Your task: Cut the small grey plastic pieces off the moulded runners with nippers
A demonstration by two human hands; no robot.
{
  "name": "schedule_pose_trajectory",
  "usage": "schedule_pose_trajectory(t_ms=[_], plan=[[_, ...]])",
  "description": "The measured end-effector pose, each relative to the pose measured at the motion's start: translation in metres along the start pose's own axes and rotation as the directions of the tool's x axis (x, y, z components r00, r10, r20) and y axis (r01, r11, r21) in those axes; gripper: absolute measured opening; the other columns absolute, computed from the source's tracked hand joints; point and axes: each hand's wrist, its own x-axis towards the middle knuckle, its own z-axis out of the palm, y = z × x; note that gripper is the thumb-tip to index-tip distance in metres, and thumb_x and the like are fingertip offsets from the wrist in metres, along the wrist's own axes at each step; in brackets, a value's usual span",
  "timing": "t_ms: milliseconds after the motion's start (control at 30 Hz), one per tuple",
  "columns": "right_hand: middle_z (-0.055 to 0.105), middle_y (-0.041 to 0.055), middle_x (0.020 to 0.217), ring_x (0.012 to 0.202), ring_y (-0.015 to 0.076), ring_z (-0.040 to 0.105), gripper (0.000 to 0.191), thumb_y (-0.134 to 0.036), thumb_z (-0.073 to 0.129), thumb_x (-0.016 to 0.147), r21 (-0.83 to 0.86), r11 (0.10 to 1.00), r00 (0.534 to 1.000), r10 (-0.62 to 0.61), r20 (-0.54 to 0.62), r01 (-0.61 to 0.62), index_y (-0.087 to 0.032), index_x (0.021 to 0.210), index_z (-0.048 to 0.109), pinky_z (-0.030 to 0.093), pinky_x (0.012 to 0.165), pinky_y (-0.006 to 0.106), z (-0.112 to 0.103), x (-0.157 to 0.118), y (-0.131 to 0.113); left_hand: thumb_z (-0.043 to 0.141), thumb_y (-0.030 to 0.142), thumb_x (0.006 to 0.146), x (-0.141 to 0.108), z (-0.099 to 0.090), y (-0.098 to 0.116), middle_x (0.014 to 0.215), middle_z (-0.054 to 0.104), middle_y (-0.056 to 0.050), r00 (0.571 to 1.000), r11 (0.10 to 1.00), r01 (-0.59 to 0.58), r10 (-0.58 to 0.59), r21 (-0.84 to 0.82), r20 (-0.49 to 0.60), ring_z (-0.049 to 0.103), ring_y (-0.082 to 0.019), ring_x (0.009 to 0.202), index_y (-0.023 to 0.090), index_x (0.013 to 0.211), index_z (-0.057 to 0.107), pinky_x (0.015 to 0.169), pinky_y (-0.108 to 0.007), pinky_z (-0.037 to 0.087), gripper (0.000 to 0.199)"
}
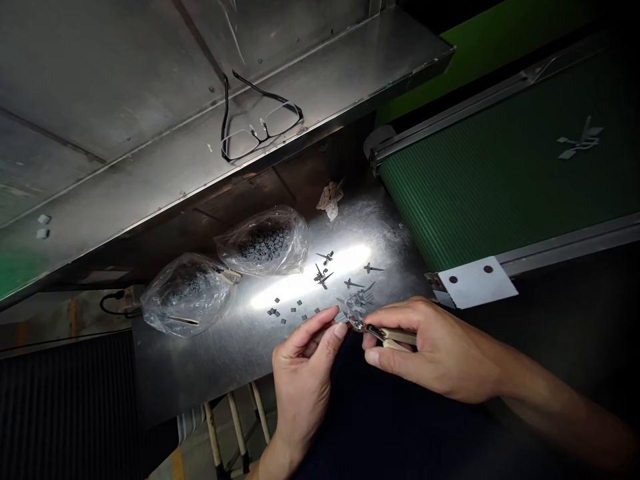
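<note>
My right hand (435, 347) is closed around nippers (390, 336) with cream handles, their jaws pointing left. Between thumb and index finger, my left hand (307, 367) pinches a small grey plastic part (342, 317), which meets the tip of the nippers. Just beyond the fingertips lies a heap of grey sprue pieces (359, 299). Dark branched scraps (323, 275) and several small dark square pieces (293, 310) are scattered on the metal table (235, 353). A clear bag (265, 243) farther back contains many small dark pieces.
Another clear bag (187, 293) has tweezers (183, 321) on it. Crumpled tissue (330, 200) sits toward the back. Eyeglasses (260, 133) rest on a raised metal shelf (165, 160). On the right, a green conveyor belt (480, 180) carries a grey branched part (580, 140).
</note>
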Motion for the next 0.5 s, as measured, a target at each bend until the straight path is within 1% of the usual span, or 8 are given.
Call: schedule_pose_trajectory(t_ms=[200,400,500], plan=[[0.055,-0.0037,0.067,0.054,0.0096,0.042,0.015,-0.029,0.058,0.091,-0.005,1.000,1.000,0.002,0.027,-0.002,-0.021,0.079,0.061,0.034,0.049,0.025,-0.0009,0.0013,0.0006,0.085,0.030,0.070,-0.0006,0.0006,0.0002,0.093,0.079,-0.004,0.999,0.998,-0.035,0.036,0.045,-0.004,0.075,-0.021,0.085,0.025,0.095,0.080,0.079,-0.029,0.062,0.026],[0.055,-0.0022,0.070,0.057,0.0100,0.041,0.015,-0.027,0.056,0.092,0.008,0.999,0.997,0.031,0.073,-0.032,-0.019,0.080,0.061,0.034,0.052,0.025,-0.0050,0.0021,-0.0052,0.084,0.029,0.070,-0.0009,-0.0009,-0.0006,0.093,0.079,-0.004,0.997,0.994,-0.070,0.071,0.083,-0.016,0.075,-0.022,0.086,0.026,0.094,0.080,0.080,-0.029,0.062,0.025],[0.049,-0.0035,0.065,0.055,0.0095,0.037,0.017,-0.027,0.056,0.092,-0.011,1.000,0.997,0.016,0.076,-0.015,-0.019,0.076,0.058,0.031,0.051,0.026,-0.0046,0.0026,-0.0034,0.084,0.028,0.069,-0.0016,0.0003,0.0012,0.092,0.079,-0.004,0.995,0.992,-0.092,0.094,0.091,-0.015,0.075,-0.022,0.085,0.027,0.092,0.081,0.079,-0.029,0.062,0.023]])
